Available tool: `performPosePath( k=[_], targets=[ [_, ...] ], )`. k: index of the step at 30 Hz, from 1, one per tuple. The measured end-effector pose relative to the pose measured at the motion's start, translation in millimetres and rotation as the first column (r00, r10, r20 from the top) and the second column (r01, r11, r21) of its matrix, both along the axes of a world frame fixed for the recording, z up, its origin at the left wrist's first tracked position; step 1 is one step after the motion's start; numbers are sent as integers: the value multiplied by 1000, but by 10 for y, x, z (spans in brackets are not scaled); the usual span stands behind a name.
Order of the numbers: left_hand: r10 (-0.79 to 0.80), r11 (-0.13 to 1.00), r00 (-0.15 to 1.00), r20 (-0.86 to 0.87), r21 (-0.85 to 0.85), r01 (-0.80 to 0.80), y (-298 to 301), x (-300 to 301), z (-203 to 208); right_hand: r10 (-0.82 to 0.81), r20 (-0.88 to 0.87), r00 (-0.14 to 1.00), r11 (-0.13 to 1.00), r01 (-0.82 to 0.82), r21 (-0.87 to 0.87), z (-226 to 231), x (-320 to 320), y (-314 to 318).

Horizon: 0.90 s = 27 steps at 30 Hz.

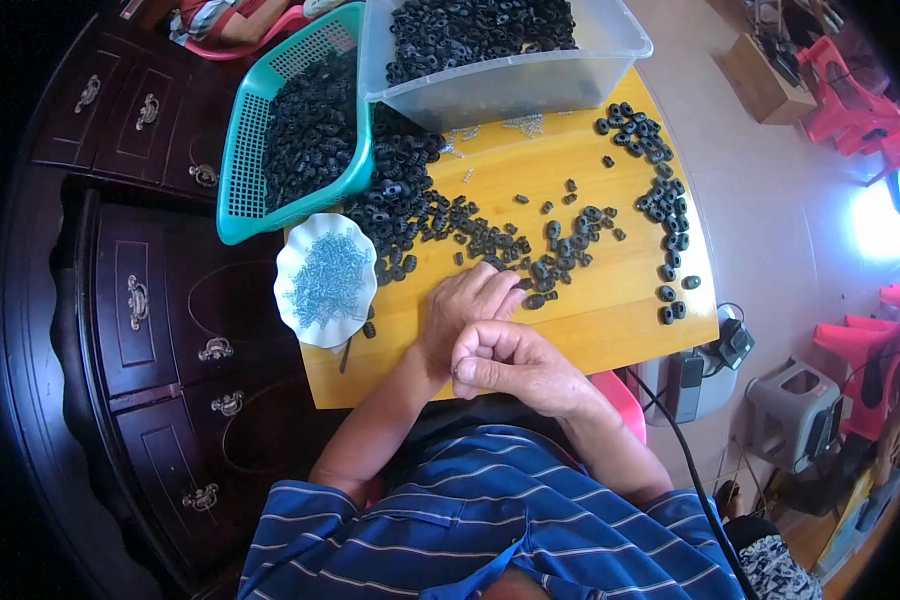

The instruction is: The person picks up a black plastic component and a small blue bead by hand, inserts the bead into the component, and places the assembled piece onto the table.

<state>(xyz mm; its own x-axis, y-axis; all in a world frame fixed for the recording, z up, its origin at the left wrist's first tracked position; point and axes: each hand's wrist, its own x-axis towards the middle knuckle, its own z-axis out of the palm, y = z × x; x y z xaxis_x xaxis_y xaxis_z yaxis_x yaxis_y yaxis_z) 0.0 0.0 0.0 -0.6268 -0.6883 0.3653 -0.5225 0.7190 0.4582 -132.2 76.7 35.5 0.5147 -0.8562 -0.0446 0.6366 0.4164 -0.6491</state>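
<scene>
My left hand (pixel 470 303) reaches over the yellow table with its fingers stretched out, at the near edge of a scatter of small black plastic cord-lock parts (pixel 490 240). Its fingertips lie beside the parts; whether one is under them is hidden. Close in front of the table edge, my right hand (pixel 520 368) is closed, thumb pressed against the curled fingers. Anything inside that grip is too small or too covered to make out. Left of my hands, a white scalloped bowl (pixel 286 285) holds many small metal springs (pixel 328 278).
A green basket (pixel 228 190) and a clear plastic bin (pixel 510 85), both full of black parts, stand at the back. Black cord locks (pixel 667 205) line the table's right side. Loose springs (pixel 523 125) lie before the bin. A dark cabinet (pixel 150 300) flanks the left.
</scene>
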Motion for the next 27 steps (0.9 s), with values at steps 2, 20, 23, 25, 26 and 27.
performPosePath(
  k=[2,20,23,25,26,27],
  targets=[
    [8,1000,1000,-9,2,-8,2,4,1,0,-9,1000,1000,0,17,10,-1,0],
    [25,1000,1000,-8,8,-25,10,-5,30,-119,-277,953,991,97,-94,-67,75,1],
    [35,999,999,-26,34,-34,12,2,48,-128,-311,942,990,101,-101,-109,102,10],
    [40,999,998,-40,39,-38,8,8,36,-115,-296,948,992,96,-80,-88,97,-3],
    [43,998,998,-48,44,-40,5,15,24,-104,-274,956,994,92,-58,-77,98,-14],
    [42,998,998,-56,46,-40,5,17,4,-104,-282,954,994,92,-57,-76,95,-24]
  ],
)
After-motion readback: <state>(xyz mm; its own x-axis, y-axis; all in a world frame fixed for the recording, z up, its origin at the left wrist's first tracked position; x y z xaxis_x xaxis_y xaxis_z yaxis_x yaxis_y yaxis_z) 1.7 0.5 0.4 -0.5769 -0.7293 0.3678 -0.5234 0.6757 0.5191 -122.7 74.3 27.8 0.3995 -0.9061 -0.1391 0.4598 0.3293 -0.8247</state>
